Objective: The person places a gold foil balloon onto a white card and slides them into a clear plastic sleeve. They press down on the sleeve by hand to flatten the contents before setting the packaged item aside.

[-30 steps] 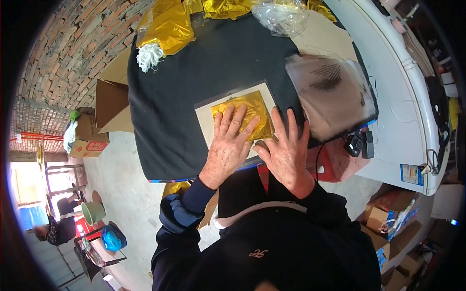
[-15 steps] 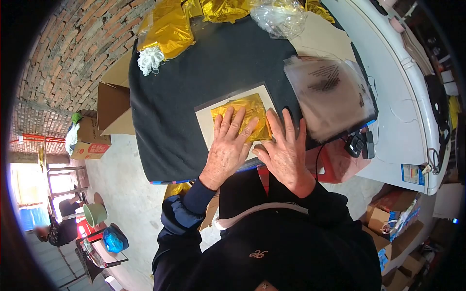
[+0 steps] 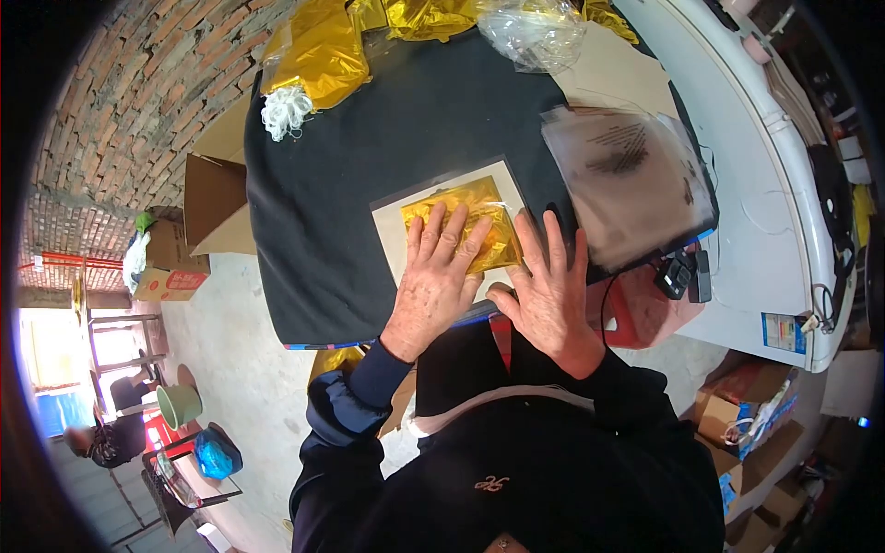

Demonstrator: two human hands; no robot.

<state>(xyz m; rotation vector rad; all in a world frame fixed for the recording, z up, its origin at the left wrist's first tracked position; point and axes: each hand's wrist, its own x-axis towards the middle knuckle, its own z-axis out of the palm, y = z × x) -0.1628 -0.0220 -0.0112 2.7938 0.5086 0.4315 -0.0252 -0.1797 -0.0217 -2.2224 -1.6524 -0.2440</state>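
Observation:
A folded gold foil piece (image 3: 489, 198) lies on a pale card (image 3: 391, 241) inside a clear sleeve, near the front edge of the black-covered table (image 3: 323, 203). My left hand (image 3: 431, 290) rests flat on the foil with its fingers spread. Beside the foil's right side, my right hand (image 3: 553, 309) has its fingers apart, the fingertips over the card's right edge and the black cloth. Neither hand grips anything. To the right lies a stack of clear plastic sleeves (image 3: 618, 203).
Gold foil (image 3: 323, 55) with white string (image 3: 286, 111) sits at the back left, crumpled clear plastic (image 3: 530, 32) at the back. An open cardboard box (image 3: 217, 207) stands left of the table. A black device (image 3: 678, 275) is at the right edge. A person (image 3: 115, 438) is far left.
My right hand has slid slightly right, off the gold foil, uncovering its right side. My left hand stays on the foil almost unmoved.

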